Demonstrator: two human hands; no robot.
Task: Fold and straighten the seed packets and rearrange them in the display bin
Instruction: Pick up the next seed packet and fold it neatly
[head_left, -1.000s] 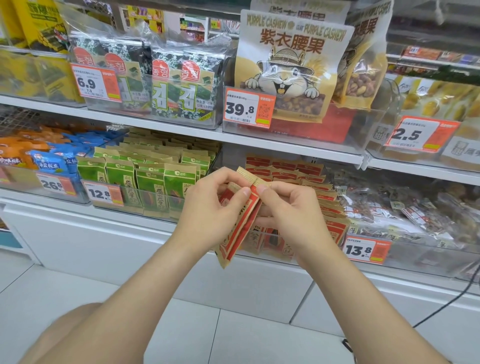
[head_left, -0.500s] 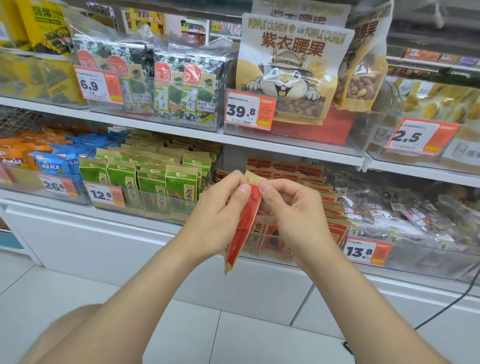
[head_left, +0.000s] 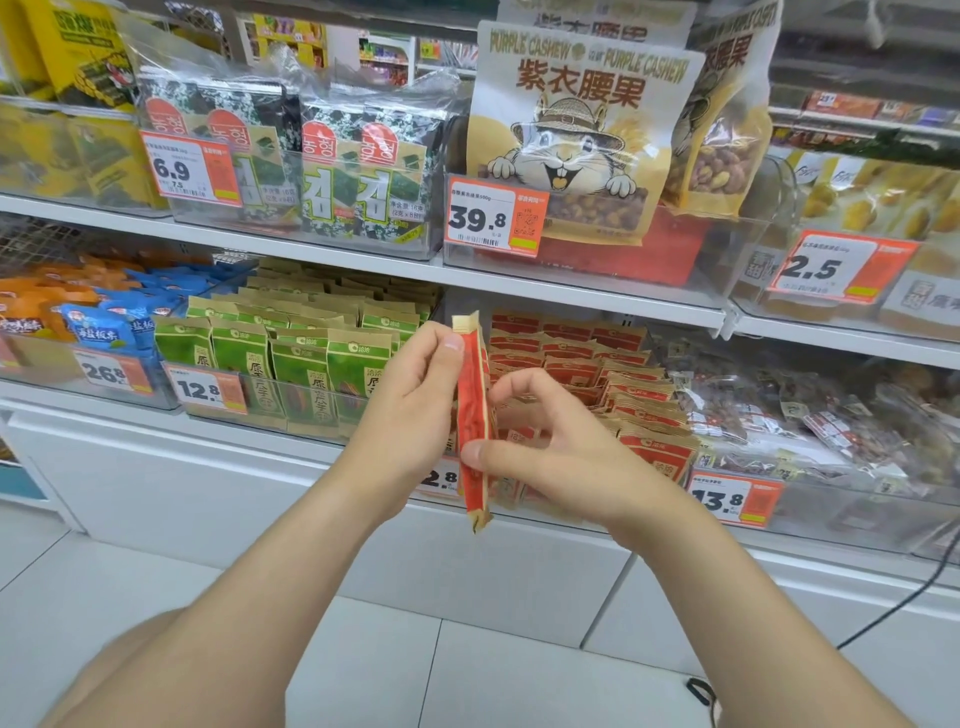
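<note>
One red seed packet (head_left: 472, 415), upright, is being held by two hands before the display bin (head_left: 660, 499) of red packets (head_left: 597, 364): the left hand (head_left: 410, 410) is pinching its top edge, the right hand (head_left: 550, 452) its lower part, thumb in front. Half a second earlier both were pinching the top and the packet was leaning. Its face is showing edge-on, unreadable, and one price tag (head_left: 441, 478) is partly hidden behind it

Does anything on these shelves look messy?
Yes. The red seed packets lean at mixed angles, unlike the neat green packets beside them. One stray packet is pinched by the left hand and right hand.
</note>
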